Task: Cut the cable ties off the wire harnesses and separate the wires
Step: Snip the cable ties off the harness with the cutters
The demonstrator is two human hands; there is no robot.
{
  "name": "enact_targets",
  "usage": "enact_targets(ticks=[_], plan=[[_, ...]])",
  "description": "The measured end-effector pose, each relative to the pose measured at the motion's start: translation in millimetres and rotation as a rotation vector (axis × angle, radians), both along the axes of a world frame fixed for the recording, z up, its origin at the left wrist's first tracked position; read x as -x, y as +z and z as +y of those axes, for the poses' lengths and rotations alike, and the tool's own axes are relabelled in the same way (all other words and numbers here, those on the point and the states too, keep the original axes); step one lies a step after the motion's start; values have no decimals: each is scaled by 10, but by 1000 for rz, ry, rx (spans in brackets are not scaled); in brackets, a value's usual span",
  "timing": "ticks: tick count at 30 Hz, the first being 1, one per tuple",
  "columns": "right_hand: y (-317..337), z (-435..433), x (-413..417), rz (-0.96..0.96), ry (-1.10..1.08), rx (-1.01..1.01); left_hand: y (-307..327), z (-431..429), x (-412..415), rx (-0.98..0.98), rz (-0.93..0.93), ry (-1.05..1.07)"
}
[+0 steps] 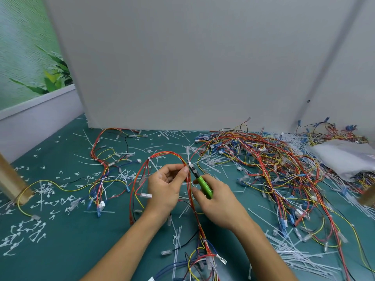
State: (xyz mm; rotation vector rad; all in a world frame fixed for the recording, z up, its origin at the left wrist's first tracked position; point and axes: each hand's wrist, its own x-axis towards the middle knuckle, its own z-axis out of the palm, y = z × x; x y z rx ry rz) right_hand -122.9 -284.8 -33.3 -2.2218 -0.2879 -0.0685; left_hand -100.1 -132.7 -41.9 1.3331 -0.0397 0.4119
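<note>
The cable tie [190,164] sits on the red wire bundle [170,152], which runs away from the person between the hands; the left hand [164,187] pinches the bundle beside the tie, and the right hand [215,199] grips green cutters [204,184] angled up-left, tips at it.

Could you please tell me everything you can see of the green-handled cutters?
The cutters are small, with bright green handles that look plastic-coated and a dark metal head. The right hand grips the handles. They slant up and left, the tip at a white cable tie on the red wire harness, which the left hand pinches beside it.
</note>
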Motion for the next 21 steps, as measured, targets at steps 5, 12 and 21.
enact_targets(ticks=[5, 12, 21], plan=[[-6, -5, -6, -9, 5, 6, -28, 15, -7, -16, 12, -4], [-21, -15, -16, -3, 16, 39, -30, 68, -49, -23, 31, 21], [-26, -8, -15, -13, 4, 19, -9, 52, -2, -69, 8, 16]])
